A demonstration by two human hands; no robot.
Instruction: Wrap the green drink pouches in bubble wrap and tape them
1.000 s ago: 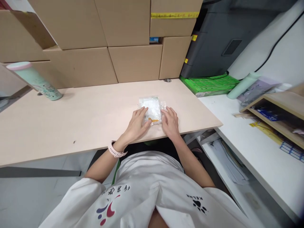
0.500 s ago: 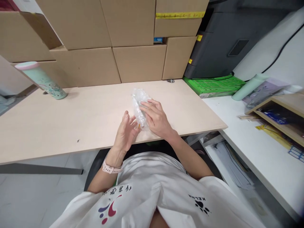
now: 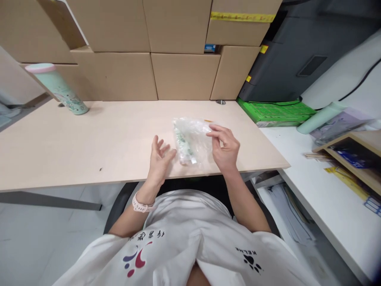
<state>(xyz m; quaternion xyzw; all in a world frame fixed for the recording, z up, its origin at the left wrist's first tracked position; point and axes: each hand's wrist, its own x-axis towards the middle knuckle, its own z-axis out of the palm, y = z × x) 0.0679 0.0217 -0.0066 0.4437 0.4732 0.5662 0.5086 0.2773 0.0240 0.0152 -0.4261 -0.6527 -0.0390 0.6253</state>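
Observation:
A sheet or bag of clear bubble wrap (image 3: 200,129) lies partly unfolded near the front edge of the light wooden table (image 3: 125,147). Under its left part shows a white item with green print (image 3: 185,147); its kind I cannot make out. My right hand (image 3: 225,149) pinches the wrap's right edge between thumb and fingers. Just left of the wrap is my left hand (image 3: 160,161), its fingers spread and nothing in them; a pale pink watch strap circles that wrist.
Cardboard boxes (image 3: 184,75) are stacked along the table's back. A mint tumbler (image 3: 64,91) with a pink lid stands at the far left. To the right are a green package (image 3: 276,113), a dark grey case (image 3: 282,59) and a white side desk (image 3: 333,190) with a wooden organizer (image 3: 354,147).
My right hand has moved right, drawing the wrap's edge open, so the green-printed item now shows. My left hand has come off the wrap. The camera view has shifted slightly.

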